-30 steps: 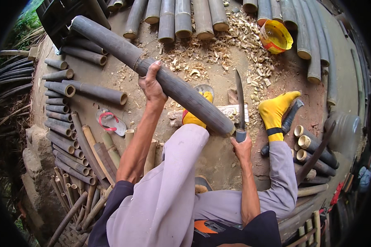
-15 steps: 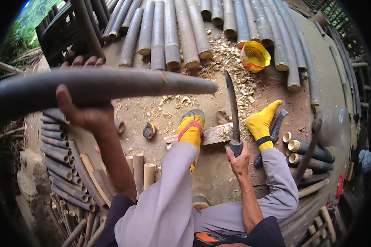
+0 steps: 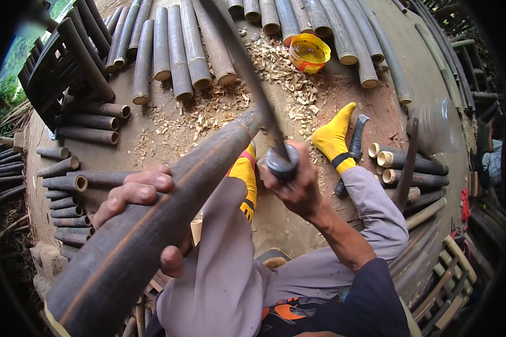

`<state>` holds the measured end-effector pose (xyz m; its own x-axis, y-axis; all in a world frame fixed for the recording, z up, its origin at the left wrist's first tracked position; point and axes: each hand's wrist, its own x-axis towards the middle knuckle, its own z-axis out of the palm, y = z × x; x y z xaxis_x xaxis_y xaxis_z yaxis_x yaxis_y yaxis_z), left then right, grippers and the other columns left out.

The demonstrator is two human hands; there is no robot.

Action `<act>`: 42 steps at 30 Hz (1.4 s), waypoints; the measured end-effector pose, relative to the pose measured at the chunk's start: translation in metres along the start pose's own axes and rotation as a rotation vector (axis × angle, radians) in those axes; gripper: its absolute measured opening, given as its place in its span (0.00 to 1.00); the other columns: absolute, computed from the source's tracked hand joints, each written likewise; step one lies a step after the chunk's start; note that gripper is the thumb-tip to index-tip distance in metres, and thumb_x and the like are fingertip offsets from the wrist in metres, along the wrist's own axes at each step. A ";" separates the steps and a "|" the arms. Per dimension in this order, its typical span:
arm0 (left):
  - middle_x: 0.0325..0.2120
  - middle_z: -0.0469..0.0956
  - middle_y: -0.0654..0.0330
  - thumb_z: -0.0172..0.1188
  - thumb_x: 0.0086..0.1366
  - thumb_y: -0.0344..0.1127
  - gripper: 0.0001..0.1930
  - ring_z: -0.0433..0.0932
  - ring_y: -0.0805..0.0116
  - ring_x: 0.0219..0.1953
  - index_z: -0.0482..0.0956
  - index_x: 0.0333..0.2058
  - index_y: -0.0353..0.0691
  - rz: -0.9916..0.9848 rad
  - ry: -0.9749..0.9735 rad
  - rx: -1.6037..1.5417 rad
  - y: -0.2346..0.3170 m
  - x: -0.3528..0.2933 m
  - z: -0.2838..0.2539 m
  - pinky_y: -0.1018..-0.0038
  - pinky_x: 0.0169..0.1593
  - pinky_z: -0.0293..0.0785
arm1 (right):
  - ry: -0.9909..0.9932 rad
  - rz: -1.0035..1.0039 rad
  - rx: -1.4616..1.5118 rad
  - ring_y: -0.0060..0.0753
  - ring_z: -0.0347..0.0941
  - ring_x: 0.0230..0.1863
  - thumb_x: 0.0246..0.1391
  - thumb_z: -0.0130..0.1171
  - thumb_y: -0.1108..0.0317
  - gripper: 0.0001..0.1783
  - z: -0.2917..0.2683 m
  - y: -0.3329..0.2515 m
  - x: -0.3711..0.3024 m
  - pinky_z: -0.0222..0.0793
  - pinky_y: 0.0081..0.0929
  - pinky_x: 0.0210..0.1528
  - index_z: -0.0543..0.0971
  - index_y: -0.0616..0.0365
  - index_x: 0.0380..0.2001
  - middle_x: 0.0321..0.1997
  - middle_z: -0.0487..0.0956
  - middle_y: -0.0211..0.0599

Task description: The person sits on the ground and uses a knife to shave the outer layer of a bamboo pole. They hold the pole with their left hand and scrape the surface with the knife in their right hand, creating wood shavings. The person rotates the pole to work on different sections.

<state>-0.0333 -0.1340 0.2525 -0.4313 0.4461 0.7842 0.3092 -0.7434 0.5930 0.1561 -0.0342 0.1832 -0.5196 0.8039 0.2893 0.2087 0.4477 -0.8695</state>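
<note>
The bamboo pole point(image 3: 171, 216) is dark grey-brown with a tan streak along its length, running from eight o'clock up to twelve. The left hand point(image 3: 132, 194) wraps around it; the right hand point(image 3: 295, 185) is closed on the handle of a long knife point(image 3: 250, 78). An orange print marks the dark shirt point(image 3: 357, 300) at six, and red patches mark the yellow tub point(image 3: 307, 66) at one. Wood chips point(image 3: 298, 90) lie below the tub. The blade partly hides the pole's far end.
</note>
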 end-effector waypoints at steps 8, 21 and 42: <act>0.38 0.69 0.50 0.63 0.53 0.48 0.37 0.74 0.56 0.40 0.55 0.54 0.36 0.042 0.016 0.019 0.005 -0.004 0.009 0.55 0.45 0.70 | -0.115 0.137 0.069 0.50 0.79 0.34 0.51 0.64 0.62 0.25 -0.007 -0.015 0.003 0.75 0.39 0.31 0.65 0.62 0.45 0.30 0.77 0.49; 0.38 0.69 0.52 0.67 0.51 0.45 0.36 0.73 0.59 0.41 0.57 0.53 0.38 0.017 -0.008 0.041 0.015 -0.006 0.015 0.54 0.46 0.69 | -0.140 0.222 0.051 0.54 0.79 0.33 0.52 0.63 0.57 0.25 -0.007 -0.013 0.003 0.74 0.40 0.32 0.65 0.64 0.42 0.27 0.78 0.52; 0.37 0.69 0.52 0.67 0.52 0.46 0.37 0.73 0.58 0.40 0.55 0.53 0.38 0.031 -0.027 0.018 0.011 -0.005 0.029 0.54 0.46 0.70 | 0.014 0.161 0.043 0.35 0.78 0.28 0.51 0.63 0.66 0.18 0.010 0.026 -0.016 0.72 0.29 0.29 0.66 0.62 0.38 0.26 0.78 0.42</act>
<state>-0.0035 -0.1301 0.2598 -0.3986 0.4368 0.8064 0.3370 -0.7480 0.5717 0.1617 -0.0390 0.1526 -0.4705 0.8695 0.1501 0.2526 0.2957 -0.9213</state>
